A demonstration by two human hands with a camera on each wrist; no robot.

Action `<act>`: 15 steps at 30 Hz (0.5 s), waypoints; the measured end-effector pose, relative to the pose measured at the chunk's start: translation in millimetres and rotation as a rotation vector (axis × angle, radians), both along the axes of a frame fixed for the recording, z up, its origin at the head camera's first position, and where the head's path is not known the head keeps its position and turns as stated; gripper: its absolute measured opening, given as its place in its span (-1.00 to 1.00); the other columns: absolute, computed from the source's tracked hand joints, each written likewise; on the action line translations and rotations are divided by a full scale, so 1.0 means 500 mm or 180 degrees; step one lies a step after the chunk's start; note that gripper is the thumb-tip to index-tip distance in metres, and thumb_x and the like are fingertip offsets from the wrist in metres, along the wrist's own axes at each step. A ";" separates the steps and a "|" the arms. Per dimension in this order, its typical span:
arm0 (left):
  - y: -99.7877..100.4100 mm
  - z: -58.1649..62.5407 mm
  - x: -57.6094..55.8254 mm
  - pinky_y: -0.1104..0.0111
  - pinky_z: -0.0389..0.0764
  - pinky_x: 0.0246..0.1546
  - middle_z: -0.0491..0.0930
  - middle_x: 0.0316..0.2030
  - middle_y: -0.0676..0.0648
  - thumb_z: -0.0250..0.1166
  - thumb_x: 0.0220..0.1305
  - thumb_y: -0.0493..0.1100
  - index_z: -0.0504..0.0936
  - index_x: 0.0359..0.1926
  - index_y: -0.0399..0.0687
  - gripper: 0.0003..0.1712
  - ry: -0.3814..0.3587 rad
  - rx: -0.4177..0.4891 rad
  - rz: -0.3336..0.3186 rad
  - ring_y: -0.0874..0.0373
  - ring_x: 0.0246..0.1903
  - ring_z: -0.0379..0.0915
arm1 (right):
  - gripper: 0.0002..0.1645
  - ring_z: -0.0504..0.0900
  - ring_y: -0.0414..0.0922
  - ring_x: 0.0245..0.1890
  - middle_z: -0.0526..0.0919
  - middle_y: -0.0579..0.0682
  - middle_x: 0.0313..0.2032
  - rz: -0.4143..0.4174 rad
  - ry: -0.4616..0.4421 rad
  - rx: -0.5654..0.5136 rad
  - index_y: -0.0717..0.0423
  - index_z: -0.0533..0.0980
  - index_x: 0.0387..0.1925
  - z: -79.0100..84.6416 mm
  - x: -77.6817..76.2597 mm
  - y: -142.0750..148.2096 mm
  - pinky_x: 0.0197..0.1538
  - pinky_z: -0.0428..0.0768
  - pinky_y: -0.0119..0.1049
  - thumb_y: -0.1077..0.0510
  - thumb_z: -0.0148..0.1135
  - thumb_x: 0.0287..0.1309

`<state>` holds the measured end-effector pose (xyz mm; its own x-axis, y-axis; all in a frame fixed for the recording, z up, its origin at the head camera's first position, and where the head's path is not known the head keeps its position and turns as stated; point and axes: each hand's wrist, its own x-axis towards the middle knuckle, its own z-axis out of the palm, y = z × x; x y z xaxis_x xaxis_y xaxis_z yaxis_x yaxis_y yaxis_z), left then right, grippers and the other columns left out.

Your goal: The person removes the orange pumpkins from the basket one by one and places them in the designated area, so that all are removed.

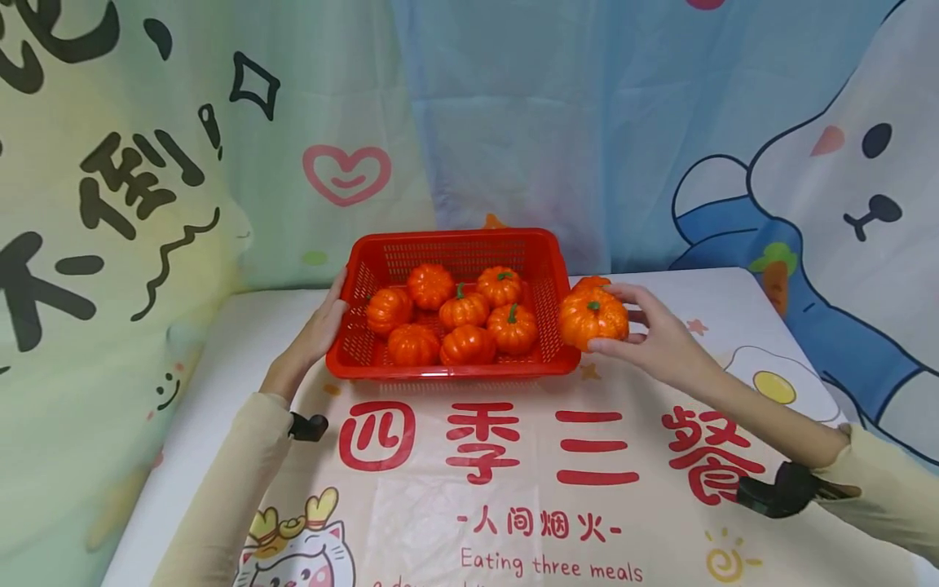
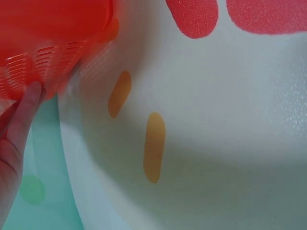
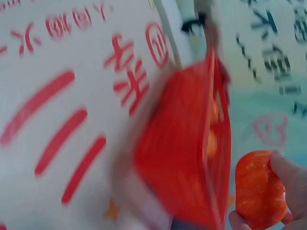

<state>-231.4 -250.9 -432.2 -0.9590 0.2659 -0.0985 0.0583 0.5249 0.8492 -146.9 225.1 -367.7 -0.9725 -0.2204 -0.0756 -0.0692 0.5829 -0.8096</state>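
A red plastic basket [image 1: 449, 372] with slotted walls holds several small orange pumpkins [image 1: 465, 311], some with green stems. My left hand [image 1: 320, 328] lies along the basket's left wall, its fingers extended against the slots in the left wrist view. Just outside the right rim, my right hand [image 1: 656, 338] grips a glossy orange pumpkin [image 1: 592, 320] between thumb and fingers. In the right wrist view that pumpkin [image 3: 260, 189] is off the table, beside the basket. Part of another orange pumpkin [image 1: 591, 282] shows behind the held one; the rest is hidden.
The basket stands toward the back of a table covered by a printed cloth [image 1: 543, 530] with red characters. A patterned curtain [image 1: 506, 122] hangs right behind the table. Dark wrist straps [image 1: 778, 491] sit at both sleeves.
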 end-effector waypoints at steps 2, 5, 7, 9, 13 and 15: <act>-0.006 -0.018 -0.007 -0.11 0.02 0.42 -0.24 0.55 -0.13 -0.36 0.46 -0.16 -0.40 0.55 0.11 -0.28 0.0022 -0.0002 0.0011 -0.21 0.35 0.09 | 0.02 0.28 0.29 0.31 0.15 0.23 0.41 -0.0201 0.0083 0.0065 0.03 0.03 0.47 -0.006 -0.023 0.026 0.06 0.56 0.12 -0.09 0.34 0.12; -0.009 -0.029 -0.009 -0.12 0.08 0.39 -0.24 0.55 -0.11 -0.38 0.46 -0.12 -0.42 0.54 0.16 -0.28 0.0075 -0.0017 0.0006 -0.21 0.31 0.15 | 0.03 0.23 0.32 0.30 0.12 0.29 0.41 -0.0449 0.0186 0.0161 0.08 0.00 0.47 -0.025 -0.059 0.068 0.09 0.50 0.20 -0.12 0.30 0.15; -0.010 -0.032 -0.010 -0.12 0.15 0.36 -0.23 0.55 -0.10 -0.38 0.46 -0.11 -0.42 0.54 0.19 -0.28 0.0100 -0.0014 0.0001 -0.22 0.27 0.21 | 0.04 0.22 0.32 0.30 0.12 0.31 0.40 -0.0593 0.0244 0.0229 0.12 -0.02 0.47 -0.039 -0.080 0.096 0.10 0.48 0.22 -0.14 0.29 0.15; -0.010 -0.032 -0.010 -0.12 0.22 0.33 -0.21 0.55 -0.11 -0.38 0.46 -0.10 -0.41 0.54 0.21 -0.28 0.0109 -0.0019 0.0013 -0.23 0.20 0.29 | 0.05 0.22 0.32 0.30 0.12 0.33 0.39 -0.0714 0.0273 0.0306 0.15 -0.02 0.47 -0.053 -0.100 0.120 0.11 0.48 0.22 -0.17 0.27 0.16; -0.011 -0.030 -0.012 -0.11 0.24 0.31 -0.20 0.55 -0.10 -0.38 0.46 -0.09 -0.41 0.54 0.24 -0.28 0.0103 -0.0072 0.0031 -0.23 0.18 0.32 | 0.10 0.23 0.30 0.26 0.10 0.35 0.39 -0.0969 0.0181 0.0354 0.15 -0.07 0.48 -0.077 -0.136 0.155 -0.16 0.67 -0.04 -0.25 0.23 0.16; -0.011 -0.029 -0.013 -0.12 0.16 0.36 -0.21 0.55 -0.09 -0.39 0.45 -0.10 -0.41 0.54 0.22 -0.28 0.0126 -0.0102 0.0020 -0.21 0.25 0.24 | 0.13 0.23 0.30 0.24 0.06 0.35 0.40 -0.1108 0.0067 0.0290 0.13 -0.11 0.49 -0.089 -0.154 0.163 -0.26 0.66 -0.13 -0.30 0.21 0.15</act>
